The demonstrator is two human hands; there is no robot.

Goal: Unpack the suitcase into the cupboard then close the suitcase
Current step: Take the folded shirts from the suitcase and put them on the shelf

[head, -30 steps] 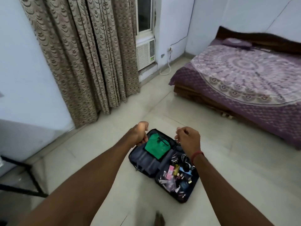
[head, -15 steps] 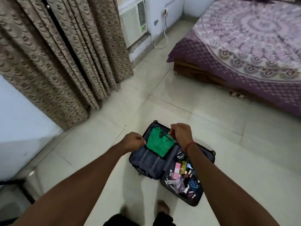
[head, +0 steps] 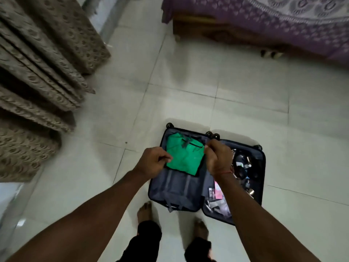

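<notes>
On the pale tiled floor right at your bare feet, the dark blue hard-shell suitcase lies flat and fully opened, both halves facing up. Its left half holds a folded bright green garment at the far end, with grey straps crossing over it and bare grey lining nearer you. Your left hand is at the garment's left edge with fingers curled and thumb and fingertips closed together there; whether they actually pinch the cloth you cannot tell from this angle. Your right hand, a red thread at its wrist, is curled at the garment's right edge over the suitcase's middle hinge, and what it holds is not visible. Its right half is crowded with small toiletries and dark oddments, including a pink packet. Patterned beige curtains hang at the left, and a purple printed bedspread covers the bed at the upper right.
</notes>
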